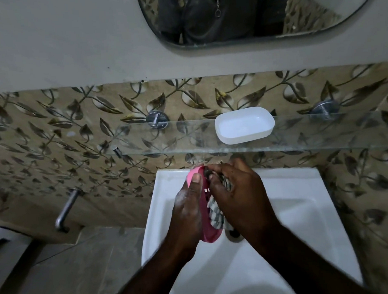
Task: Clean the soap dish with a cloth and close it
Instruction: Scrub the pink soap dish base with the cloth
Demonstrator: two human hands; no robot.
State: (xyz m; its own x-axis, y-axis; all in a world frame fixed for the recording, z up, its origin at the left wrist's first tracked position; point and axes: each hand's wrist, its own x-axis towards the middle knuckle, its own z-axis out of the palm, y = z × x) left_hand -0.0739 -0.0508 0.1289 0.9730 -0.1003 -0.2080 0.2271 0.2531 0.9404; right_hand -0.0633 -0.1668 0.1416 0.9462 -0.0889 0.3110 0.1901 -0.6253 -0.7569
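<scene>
Hands meet over the white washbasin (302,208): your left hand (187,213) grips the pink soap dish part (206,226) on edge, thumb pressed on its upper rim, while your right hand (237,198) is closed around a grey-and-white checked cloth (215,214) pushed against the pink piece. The dish's white half (244,125) sits open side up on the glass shelf (166,139) above, well apart from both hands.

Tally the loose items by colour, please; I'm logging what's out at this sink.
Pink: 1, dish part
White: 1, dish part on the glass shelf
Grey-and-white striped: 1, cloth
Total: 3
</scene>
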